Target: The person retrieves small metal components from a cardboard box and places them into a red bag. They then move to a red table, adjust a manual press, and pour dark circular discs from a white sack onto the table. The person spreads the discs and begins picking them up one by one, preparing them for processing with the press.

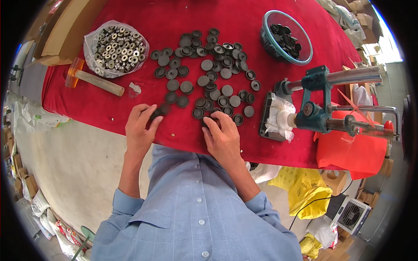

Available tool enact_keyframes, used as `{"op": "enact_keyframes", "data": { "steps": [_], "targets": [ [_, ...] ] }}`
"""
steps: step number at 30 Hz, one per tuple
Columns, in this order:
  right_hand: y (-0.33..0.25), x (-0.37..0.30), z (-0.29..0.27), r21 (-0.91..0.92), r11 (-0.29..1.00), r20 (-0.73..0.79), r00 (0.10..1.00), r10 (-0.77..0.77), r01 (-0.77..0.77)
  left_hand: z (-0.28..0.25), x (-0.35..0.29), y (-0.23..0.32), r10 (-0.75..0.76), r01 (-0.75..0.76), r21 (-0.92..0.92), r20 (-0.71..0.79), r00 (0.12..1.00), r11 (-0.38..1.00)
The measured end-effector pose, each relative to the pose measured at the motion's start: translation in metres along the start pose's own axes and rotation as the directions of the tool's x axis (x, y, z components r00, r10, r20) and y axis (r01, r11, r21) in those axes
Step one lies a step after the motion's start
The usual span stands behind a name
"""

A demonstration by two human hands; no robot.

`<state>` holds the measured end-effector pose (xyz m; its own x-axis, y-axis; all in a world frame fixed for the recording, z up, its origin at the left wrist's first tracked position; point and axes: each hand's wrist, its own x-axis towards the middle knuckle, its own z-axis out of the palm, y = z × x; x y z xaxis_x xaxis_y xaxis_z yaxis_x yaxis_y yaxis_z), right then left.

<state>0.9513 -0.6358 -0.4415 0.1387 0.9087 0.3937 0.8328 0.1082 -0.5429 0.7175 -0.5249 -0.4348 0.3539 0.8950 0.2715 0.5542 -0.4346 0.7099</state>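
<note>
My left hand point(140, 124) is closed, thumb and fingers pinching a dark round cap point(160, 112) at the near left of a spread of caps. The held cap is a little blurred. My right hand point(223, 135) rests at the near edge of that spread, its fingers curled on a dark cap point(204, 123) mostly hidden under them. Several black and grey round caps point(227, 90) lie loose across the red cloth point(143, 21), some hollow side up, some flat side up.
At the left stand a clear bag of metal rings point(117, 48), a mallet point(98, 82) and a cardboard box point(72, 28). A clear bowl point(311, 48) holding black pieces sits at the far right. A green hand press point(315, 100) occupies the right, beside an orange-red cloth point(348, 150).
</note>
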Motion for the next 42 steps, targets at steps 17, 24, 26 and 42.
{"op": "enact_keyframes", "data": {
  "steps": [17, 24, 26, 42],
  "targets": [
    [0.014, 0.085, 0.001, -0.183, 0.983, -0.098, 0.994, -0.042, 0.024, 0.039, 0.07, 0.037, 0.284, -0.302, 0.168, 0.122, 0.951, 0.938],
    [0.023, 0.102, 0.033, -0.22, 0.968, -0.032, 0.991, -0.132, 0.121, 0.056, 0.083, 0.019, 0.323, -0.339, 0.068, 0.181, 0.929, 0.938],
    [0.025, 0.101, 0.032, -0.174, 0.978, -0.058, 0.99, -0.127, 0.115, 0.051, 0.08, 0.021, 0.169, -0.152, -0.091, 0.225, 0.96, 0.984],
    [0.081, 0.093, -0.036, -0.076, 0.964, -0.154, 0.959, 0.239, -0.253, 0.002, 0.083, -0.027, -0.008, 0.014, 0.163, -0.038, 0.999, 0.987]
  ]
}}
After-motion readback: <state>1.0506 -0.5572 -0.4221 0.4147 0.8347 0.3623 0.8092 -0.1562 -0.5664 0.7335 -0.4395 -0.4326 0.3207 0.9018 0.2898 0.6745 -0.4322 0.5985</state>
